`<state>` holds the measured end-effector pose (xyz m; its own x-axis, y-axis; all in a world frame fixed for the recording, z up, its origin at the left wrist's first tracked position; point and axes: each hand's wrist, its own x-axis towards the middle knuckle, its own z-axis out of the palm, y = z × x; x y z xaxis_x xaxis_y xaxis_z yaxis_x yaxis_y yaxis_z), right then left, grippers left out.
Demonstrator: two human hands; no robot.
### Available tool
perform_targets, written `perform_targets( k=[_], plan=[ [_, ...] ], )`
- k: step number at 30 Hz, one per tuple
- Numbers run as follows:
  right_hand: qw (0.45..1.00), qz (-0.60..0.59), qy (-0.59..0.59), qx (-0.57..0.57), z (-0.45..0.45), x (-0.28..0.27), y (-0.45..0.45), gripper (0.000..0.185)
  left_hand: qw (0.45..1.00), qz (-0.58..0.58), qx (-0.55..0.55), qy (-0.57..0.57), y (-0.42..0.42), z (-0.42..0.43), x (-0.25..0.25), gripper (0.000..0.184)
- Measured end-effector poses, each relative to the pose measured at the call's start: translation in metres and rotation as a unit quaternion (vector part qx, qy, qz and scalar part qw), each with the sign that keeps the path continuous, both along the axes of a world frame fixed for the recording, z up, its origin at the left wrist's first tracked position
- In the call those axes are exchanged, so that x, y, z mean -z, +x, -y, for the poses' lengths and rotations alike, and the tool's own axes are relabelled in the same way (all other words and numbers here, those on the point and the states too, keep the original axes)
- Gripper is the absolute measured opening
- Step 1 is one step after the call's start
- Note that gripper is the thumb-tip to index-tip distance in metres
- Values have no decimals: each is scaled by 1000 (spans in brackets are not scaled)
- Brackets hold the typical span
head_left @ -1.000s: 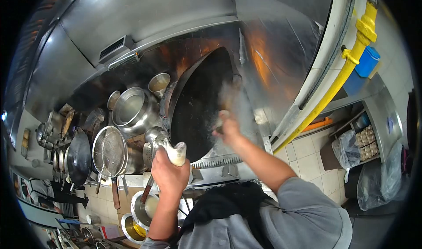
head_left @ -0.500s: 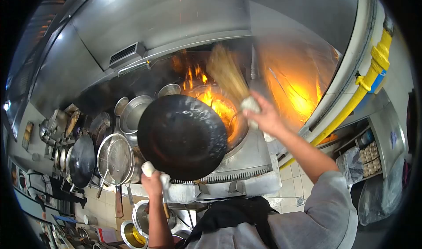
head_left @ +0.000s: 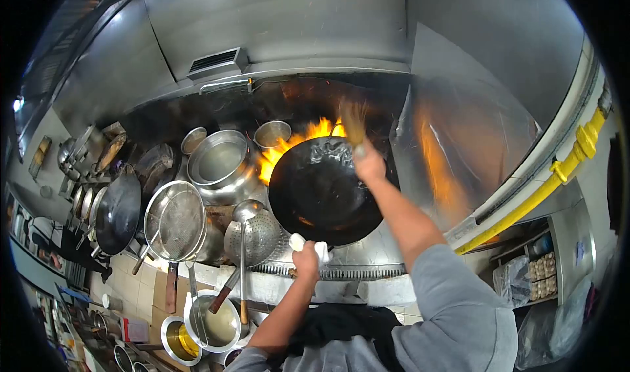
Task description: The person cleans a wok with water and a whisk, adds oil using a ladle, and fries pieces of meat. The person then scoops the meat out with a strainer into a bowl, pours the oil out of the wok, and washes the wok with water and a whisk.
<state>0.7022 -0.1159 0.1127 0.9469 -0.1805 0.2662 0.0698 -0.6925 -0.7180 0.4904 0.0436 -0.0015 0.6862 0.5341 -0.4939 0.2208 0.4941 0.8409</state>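
A large black wok [head_left: 321,204] rests over the burner, with flames [head_left: 269,163] rising around its far left rim. Bunched white cloth [head_left: 321,251] wraps its near edge, and my left hand [head_left: 305,263] is closed on it there. Closed around a bamboo wok brush [head_left: 354,119], my right hand [head_left: 370,165] is over the wok's far right rim. The brush's bristles point up and away and are blurred by motion. A little water glistens near the far side inside the wok.
Left of the wok are a perforated skimmer [head_left: 269,240], a ladle [head_left: 248,210], a wire strainer [head_left: 174,218] and a metal pot [head_left: 220,162]. Bowls of yellow [head_left: 180,341] and pale liquid [head_left: 222,326] stand lower down. A yellow gas pipe [head_left: 525,214] runs along the right.
The wok, held tilted and lifted left of the burner before, now sits down over the flame. My left hand moved right with it. The brush swung more upright, and the flames shrank.
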Motion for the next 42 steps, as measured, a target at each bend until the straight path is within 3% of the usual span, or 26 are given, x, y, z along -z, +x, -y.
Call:
perform_targets(
  k=[1,3,5,6,7,9,10,11,12,14,15,17,19,20,22,24,25,26,27,28,29,32,36,38,40,42],
  plan=[
    [974,-191,-113,-34,-4,45,6,47,1000,-5,26,-5,3,-1,14,24],
    [893,-311,-156,-284,-25,37,-74,57,999,-5,51,1,6,3,18,26],
    [831,-380,-45,-404,-21,11,-119,64,999,37,35,-9,7,9,5,25],
    [836,-215,-143,-485,2,21,-113,62,997,71,18,-19,2,10,-1,24],
    [807,-372,-168,-426,21,-23,-112,61,999,22,44,-6,0,9,-9,24],
    [752,-268,-431,-421,80,7,-45,58,999,14,46,-22,0,7,-1,26],
    [790,-270,-468,-290,96,-6,-25,48,998,6,49,-38,0,8,-9,26],
    [906,-208,-361,-74,86,-25,-22,47,998,4,52,-36,-1,6,-7,26],
    [952,-65,-299,23,72,-14,-16,51,997,-19,60,-40,1,5,-5,28],
    [979,-97,-174,47,40,0,-17,44,996,-42,63,-43,1,0,-5,30],
    [972,-162,-167,25,28,46,-9,40,992,-42,110,-44,-2,-4,-10,36],
    [895,-250,-280,-242,-9,86,-43,43,977,-52,196,-70,-14,-20,-20,49],
    [870,-254,-54,-420,-25,66,-99,60,956,-49,267,-109,-32,-53,5,48],
    [866,-193,-113,-448,-18,45,-109,61,943,-47,303,-128,-45,-69,-2,45],
    [834,-272,-230,-423,23,4,-85,59,936,-103,332,-45,-68,-102,18,52],
    [802,-267,-474,-247,61,8,-32,41,939,-100,288,160,-81,-115,28,53],
    [898,-214,-381,-42,74,-3,-23,34,879,-136,325,320,-81,-130,43,65],
    [934,-182,-307,4,82,-16,-13,44,765,-221,334,505,-81,-135,48,73],
    [982,-86,-159,49,85,-29,-21,54,749,-253,341,508,-82,-130,31,77],
    [982,-85,-159,49,93,-19,-21,54,732,-288,350,510,-86,-125,12,81],
    [1000,-12,1,20,104,-2,-24,59,730,-289,352,509,-88,-126,16,81],
    [964,71,255,-9,103,40,-102,70,703,-307,333,548,-86,-132,29,87],
    [999,2,50,-4,110,127,-266,80,746,-276,324,512,-87,-129,9,91],
    [995,-79,67,-13,112,147,-311,81,708,-82,214,667,-86,-113,5,85],
    [974,-222,39,23,109,141,-330,83,706,-15,220,673,-68,-85,-22,73],
    [985,-12,-173,-21,109,118,-331,68,599,194,192,753,-43,-55,-44,62]
  ],
)
